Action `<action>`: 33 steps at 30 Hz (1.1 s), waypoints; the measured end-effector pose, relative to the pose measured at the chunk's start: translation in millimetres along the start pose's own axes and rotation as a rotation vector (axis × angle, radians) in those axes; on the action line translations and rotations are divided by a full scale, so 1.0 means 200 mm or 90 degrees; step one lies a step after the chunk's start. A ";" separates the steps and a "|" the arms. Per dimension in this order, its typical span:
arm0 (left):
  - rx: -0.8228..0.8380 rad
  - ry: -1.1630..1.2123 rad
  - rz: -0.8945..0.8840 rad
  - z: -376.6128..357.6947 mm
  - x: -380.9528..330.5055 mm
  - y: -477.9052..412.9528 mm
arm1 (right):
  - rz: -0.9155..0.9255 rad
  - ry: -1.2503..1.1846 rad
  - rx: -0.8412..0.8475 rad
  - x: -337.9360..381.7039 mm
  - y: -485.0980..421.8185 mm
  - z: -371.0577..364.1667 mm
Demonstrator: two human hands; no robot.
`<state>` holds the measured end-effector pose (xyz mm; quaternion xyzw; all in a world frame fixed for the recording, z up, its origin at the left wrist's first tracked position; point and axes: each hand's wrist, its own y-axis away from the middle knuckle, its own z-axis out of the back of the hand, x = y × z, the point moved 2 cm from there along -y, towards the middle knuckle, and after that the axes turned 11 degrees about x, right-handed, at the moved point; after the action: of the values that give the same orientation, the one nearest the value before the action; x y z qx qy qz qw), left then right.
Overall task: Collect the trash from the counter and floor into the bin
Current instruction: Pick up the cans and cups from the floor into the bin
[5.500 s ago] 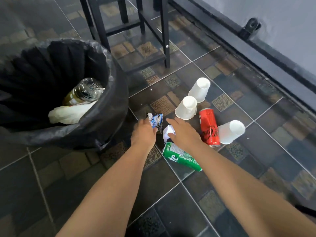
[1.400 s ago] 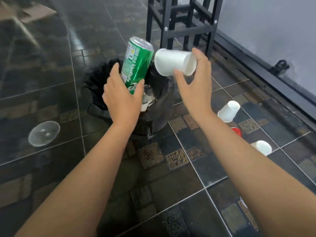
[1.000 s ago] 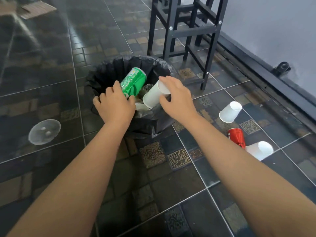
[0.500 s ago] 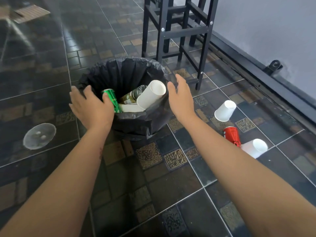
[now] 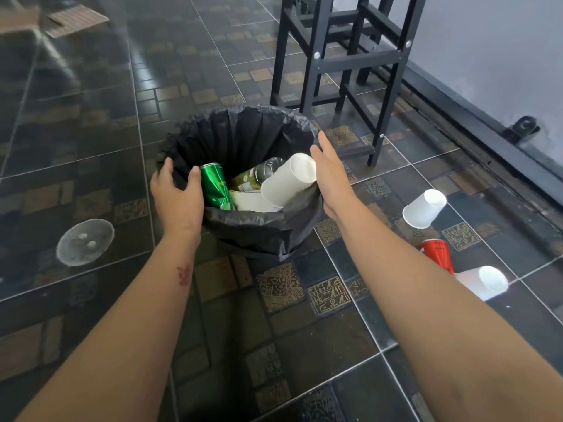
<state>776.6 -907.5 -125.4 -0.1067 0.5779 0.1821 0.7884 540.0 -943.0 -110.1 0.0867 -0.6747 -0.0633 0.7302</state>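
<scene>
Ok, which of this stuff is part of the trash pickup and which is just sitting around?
Part of the job:
bin
green can, inside it
white cup, inside it
upside-down cup, on the floor
red can
tipped cup
clear lid

Just lying about:
black stool
cardboard

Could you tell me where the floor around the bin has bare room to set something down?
Bare tiles lie between the forearms, before the bin. Right is crowded: white cup, red can, second cup. Left holds a clear lid.
</scene>
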 end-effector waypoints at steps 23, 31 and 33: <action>0.118 -0.099 -0.093 -0.48 -0.19 0.27 | 0.038 0.086 -0.212 -0.20 0.30 0.56; 0.101 -0.326 -0.194 -0.47 -0.22 0.32 | 0.041 0.184 -0.190 -0.20 0.32 0.59; 0.112 -0.367 -0.248 -0.48 -0.23 0.38 | 0.056 0.187 -0.186 -0.24 0.36 0.61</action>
<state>649.7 -883.0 -107.6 -0.0908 0.3143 0.0006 0.9450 413.0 -867.7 -131.9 -0.0417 -0.5479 -0.1152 0.8275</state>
